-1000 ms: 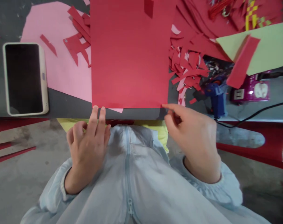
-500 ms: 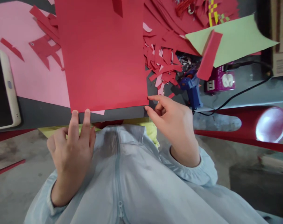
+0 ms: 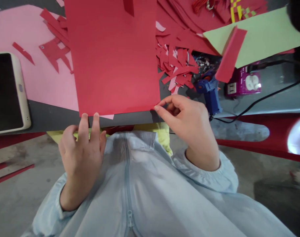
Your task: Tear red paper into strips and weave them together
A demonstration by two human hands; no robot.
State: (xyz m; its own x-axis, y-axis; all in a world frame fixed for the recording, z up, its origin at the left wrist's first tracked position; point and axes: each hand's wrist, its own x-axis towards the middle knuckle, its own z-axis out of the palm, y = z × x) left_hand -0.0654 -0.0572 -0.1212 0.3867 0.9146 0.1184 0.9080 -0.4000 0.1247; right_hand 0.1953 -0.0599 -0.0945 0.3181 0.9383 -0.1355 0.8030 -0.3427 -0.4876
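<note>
A large red paper sheet (image 3: 112, 56) lies on the dark table, its near edge just in front of me. My left hand (image 3: 82, 148) rests at the table edge with two fingers stretched out, their tips touching the sheet's near left corner; the other fingers are curled. My right hand (image 3: 189, 121) pinches the sheet's near right corner between thumb and forefinger. A pink sheet (image 3: 38, 72) lies under the red one to the left.
A phone (image 3: 6, 92) with a cream case lies at the left. Red paper scraps (image 3: 179, 62) pile up right of the sheet. A blue glue gun (image 3: 211, 95), a purple socket block (image 3: 246, 84) with black cable and a pale green sheet (image 3: 263, 36) sit at the right.
My right hand has closed its thumb and forefinger on the sheet's near right corner. The left fingertips stay at the left corner. The view has shifted sideways.
</note>
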